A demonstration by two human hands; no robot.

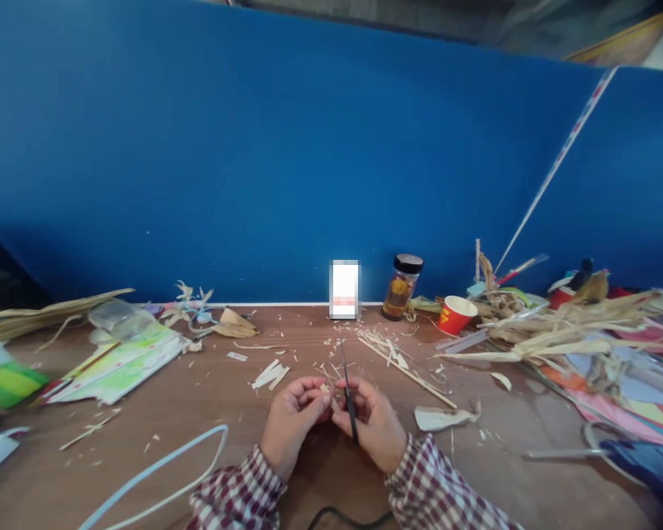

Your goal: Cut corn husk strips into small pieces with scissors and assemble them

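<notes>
My left hand (298, 419) is closed in a pinch on a small pale strip of dried husk (324, 390). Close beside it, my right hand (373, 421) grips a slim dark tool with a narrow pointed end (350, 408), which points away from me. Whether this is a knife, scissors or tweezers I cannot tell. The right fingertips also come near the strip's lower end; contact there is unclear. Just beyond the left hand lie several short cut husk strips (270, 375). Thin shavings and a longer stalk (420, 379) are scattered past the right hand.
Against the blue partition (309, 162) stand a blurred bright upright object (345, 288), a dark-lidded jar (401, 291) and a red paper cup (456, 316). Husks (574, 331) pile at right. A painted sheet (127, 364) lies left, with a white cable loop (166, 464) nearer me.
</notes>
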